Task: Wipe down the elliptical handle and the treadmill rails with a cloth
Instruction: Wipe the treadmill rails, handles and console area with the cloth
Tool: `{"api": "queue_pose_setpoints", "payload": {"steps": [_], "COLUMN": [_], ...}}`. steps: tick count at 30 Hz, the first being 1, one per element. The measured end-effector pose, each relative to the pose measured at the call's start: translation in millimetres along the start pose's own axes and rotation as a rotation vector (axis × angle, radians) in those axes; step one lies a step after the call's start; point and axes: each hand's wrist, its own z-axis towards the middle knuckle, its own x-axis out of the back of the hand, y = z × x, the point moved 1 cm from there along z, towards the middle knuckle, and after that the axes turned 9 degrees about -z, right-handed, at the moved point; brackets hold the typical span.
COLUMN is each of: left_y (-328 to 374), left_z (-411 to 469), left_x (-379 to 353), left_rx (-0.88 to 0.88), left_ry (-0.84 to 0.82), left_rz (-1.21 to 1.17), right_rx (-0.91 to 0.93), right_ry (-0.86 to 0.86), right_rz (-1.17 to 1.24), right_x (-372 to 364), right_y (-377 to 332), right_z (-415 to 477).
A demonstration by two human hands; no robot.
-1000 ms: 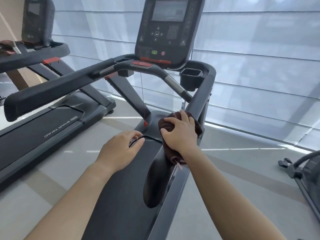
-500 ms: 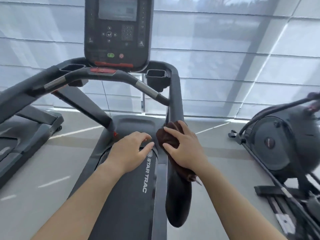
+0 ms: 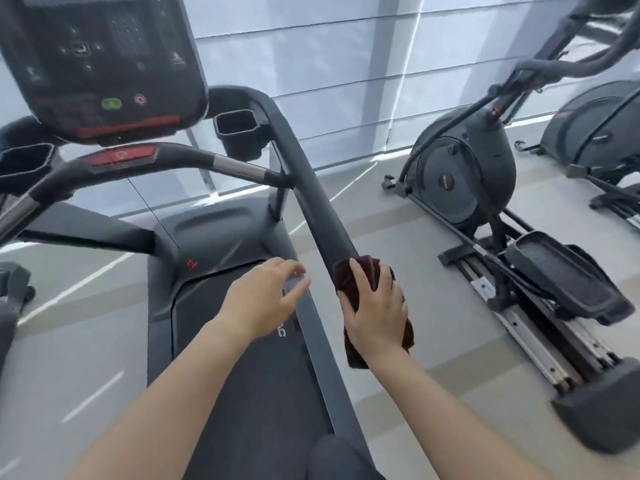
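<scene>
My right hand [image 3: 375,306] is closed around the cloth [image 3: 349,282], wrapping it over the near end of the treadmill's right rail [image 3: 311,199]. My left hand [image 3: 263,299] hangs loosely open above the belt [image 3: 249,375], holding nothing. To do this well I should keep the cloth wrapped around the rail and slide in long, firm strokes. The elliptical [image 3: 467,168] stands well to the right, its handle [image 3: 571,69] at far right.

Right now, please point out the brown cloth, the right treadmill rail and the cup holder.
brown cloth [image 3: 349,277]: head view, upper fold above the fingers.
right treadmill rail [image 3: 311,192]: head view, bare middle of the bar.
cup holder [image 3: 239,133]: head view, front wall.
</scene>
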Motion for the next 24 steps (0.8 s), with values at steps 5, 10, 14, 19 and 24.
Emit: {"api": "queue_pose_setpoints", "payload": {"steps": [5, 10, 14, 19, 24], "left_y": [-11.7, -25.2, -40.5, -73.2, -105.9], "left_z": [38.4, 93.2, 148.6, 204.9, 255.7], "left_x": [3.4, 4.5, 19.9, 57.2, 84.5], "left_rx": [-0.041, -0.067, -0.093, -0.072, -0.06], "left_ry": [-0.035, -0.099, -0.109, -0.106, -0.015], "left_rz": [0.023, 0.033, 0.075, 0.161, 0.184], "right_rx": [-0.048, -0.038, 0.012, 0.015, 0.06], "right_ry": [-0.064, -0.033, -0.033, -0.097, -0.096], "right_rz": [-0.1, -0.145, -0.2, -0.14, -0.151], "right_x": [-2.2, -5.4, -20.3, -44.2, -67.1], "right_y": [-15.8, -19.1, -47.8, -86.6, -121.2], "right_z": [33.1, 36.9, 95.2, 185.4, 263.3]}}
